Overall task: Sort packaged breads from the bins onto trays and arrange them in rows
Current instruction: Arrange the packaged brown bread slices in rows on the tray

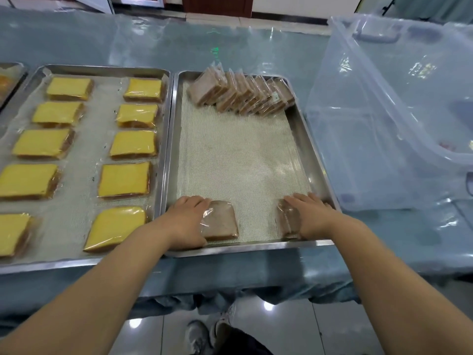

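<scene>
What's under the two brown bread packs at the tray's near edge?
A white mesh liner over the tray floor. The left hand and right hand hide part of each pack; metal beneath is covered.
</scene>
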The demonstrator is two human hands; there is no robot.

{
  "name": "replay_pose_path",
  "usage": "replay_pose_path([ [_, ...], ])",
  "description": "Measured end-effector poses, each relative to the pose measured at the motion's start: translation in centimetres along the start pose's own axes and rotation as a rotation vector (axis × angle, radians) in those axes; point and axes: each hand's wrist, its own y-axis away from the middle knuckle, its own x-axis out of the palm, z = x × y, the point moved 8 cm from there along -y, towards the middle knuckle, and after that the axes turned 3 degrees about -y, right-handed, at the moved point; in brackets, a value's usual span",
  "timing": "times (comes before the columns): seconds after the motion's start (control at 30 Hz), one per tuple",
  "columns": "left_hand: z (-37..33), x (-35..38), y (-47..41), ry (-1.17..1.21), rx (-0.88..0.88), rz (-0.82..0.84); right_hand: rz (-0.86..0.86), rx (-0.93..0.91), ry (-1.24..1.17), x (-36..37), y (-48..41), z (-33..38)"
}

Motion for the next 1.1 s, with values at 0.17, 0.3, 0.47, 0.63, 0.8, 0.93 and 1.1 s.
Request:
replay_pose_path([
  [0.17,-0.2,-2.1,-0.1,0.085,0.04,-0.023,0.0,-0.034,-0.091,-2.5,0.1,1.1],
  [0.3,0.8,-4.6,-1.5,0.131,-0.006,-0.072,-0.085,-0.055,-0.106,-6.2,-1.2,2.4],
  [0.47,2.4,-8.0,-4.8,0.092,-0.018,-0.076,-0.079,-0.082,-0.081,-10.6,-5.5,4.2],
  [0.63,5.0,-11.7,-8.9,0.08,-0.079,-0.102,-0.136,-0.112,-0.032,-15.4,-10.7,6.5],
  [0.8,7.7,-15.6,-13.0,0.087,-0.129,-0.164,-0.247,-0.154,-0.011,-20.3,-15.5,9.5],
  [0.93,10.1,-18.3,-16.6,0.102,-0.146,-0.208,-0.418,-0.185,-0.043,-24.3,-18.5,11.6],
  [1.1,12.3,-22.0,-21.0,0.173,-0.118,-0.368,-0.556,-0.179,-0.131,-28.0,-22.2,13.4],
])
